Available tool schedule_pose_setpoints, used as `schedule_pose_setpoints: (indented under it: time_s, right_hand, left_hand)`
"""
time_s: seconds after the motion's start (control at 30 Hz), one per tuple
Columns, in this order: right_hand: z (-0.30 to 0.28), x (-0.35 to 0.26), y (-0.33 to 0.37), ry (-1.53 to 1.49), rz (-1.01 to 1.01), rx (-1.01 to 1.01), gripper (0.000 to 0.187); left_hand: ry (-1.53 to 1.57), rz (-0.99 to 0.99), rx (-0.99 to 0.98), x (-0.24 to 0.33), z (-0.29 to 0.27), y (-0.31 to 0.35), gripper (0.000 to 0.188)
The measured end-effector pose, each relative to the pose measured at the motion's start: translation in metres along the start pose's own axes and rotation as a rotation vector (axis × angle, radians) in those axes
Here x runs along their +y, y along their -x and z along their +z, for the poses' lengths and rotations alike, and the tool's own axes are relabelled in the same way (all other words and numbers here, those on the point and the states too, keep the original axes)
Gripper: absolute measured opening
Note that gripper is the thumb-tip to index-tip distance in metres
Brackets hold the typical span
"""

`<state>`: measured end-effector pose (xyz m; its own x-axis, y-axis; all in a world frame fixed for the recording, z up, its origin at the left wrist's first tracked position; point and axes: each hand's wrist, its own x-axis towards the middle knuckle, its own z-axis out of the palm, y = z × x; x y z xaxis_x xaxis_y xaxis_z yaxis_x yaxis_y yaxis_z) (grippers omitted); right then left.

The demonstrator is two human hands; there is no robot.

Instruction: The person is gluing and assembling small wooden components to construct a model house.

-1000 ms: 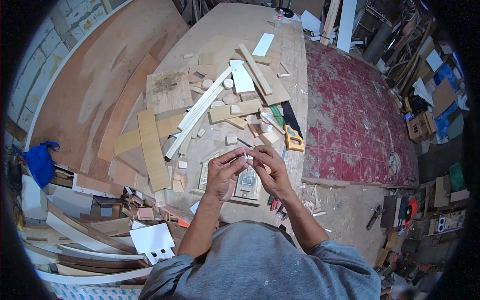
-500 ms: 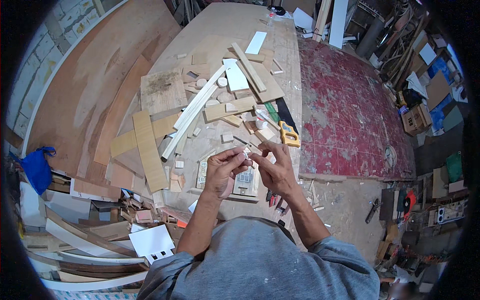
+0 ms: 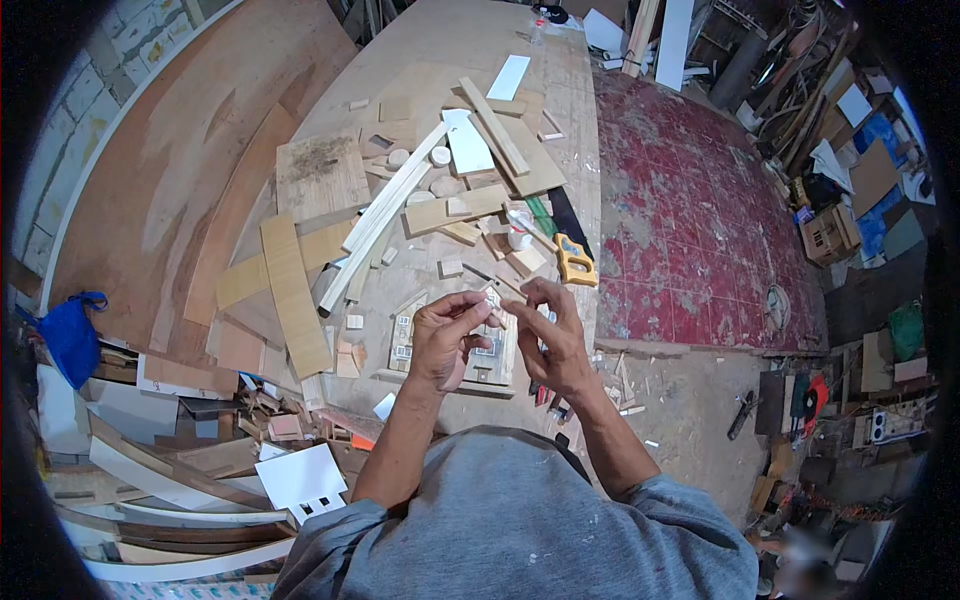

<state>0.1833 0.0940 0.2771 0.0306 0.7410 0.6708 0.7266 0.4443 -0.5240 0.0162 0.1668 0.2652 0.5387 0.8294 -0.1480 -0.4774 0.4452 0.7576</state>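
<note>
My left hand [image 3: 447,338] pinches a small whitish piece [image 3: 491,299] between thumb and forefinger. Close on its right, my right hand [image 3: 556,338] has bent fingers, the tips drawn together beside that piece; what they grip, if anything, is too small to make out. Below both hands lies a small wooden model house front [image 3: 488,376] with pale-framed windows, partly covered by the left hand. A thin dark stick [image 3: 478,271] rests on the table just beyond the fingertips.
On the wooden table [image 3: 340,110] lie long pale strips [image 3: 385,215], plywood pieces [image 3: 297,295], small blocks [image 3: 451,268], and round wooden discs. A handsaw with a yellow handle [image 3: 575,262] lies near the right edge, by a white glue bottle [image 3: 519,236]. Offcuts crowd the lower left.
The right hand's fingertips have drawn slightly away from the small piece in the left hand. The view has shifted a little, showing more of the model house front.
</note>
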Motion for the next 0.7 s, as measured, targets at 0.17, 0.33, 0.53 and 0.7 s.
schedule_pose_setpoints:
  time_s: [0.17, 0.33, 0.53, 0.7]
  right_hand:
    - [0.0, -0.009, -0.004, 0.08, -0.048, -0.088, 0.046]
    - [0.004, -0.001, 0.003, -0.027, 0.091, -0.08, 0.045]
    - [-0.001, 0.011, 0.034, -0.193, 0.375, -0.058, 0.046]
    - [-0.012, 0.016, 0.073, -0.161, 0.516, -0.093, 0.047]
  left_hand:
    - [-0.035, -0.003, 0.082, 0.001, -0.003, 0.0, 0.016]
    - [-0.167, 0.048, 0.128, -0.004, -0.033, -0.01, 0.015]
    - [-0.621, 0.024, 0.439, -0.068, -0.142, -0.042, 0.015]
    - [-1.166, 0.065, 0.536, -0.129, -0.181, -0.066, 0.013]
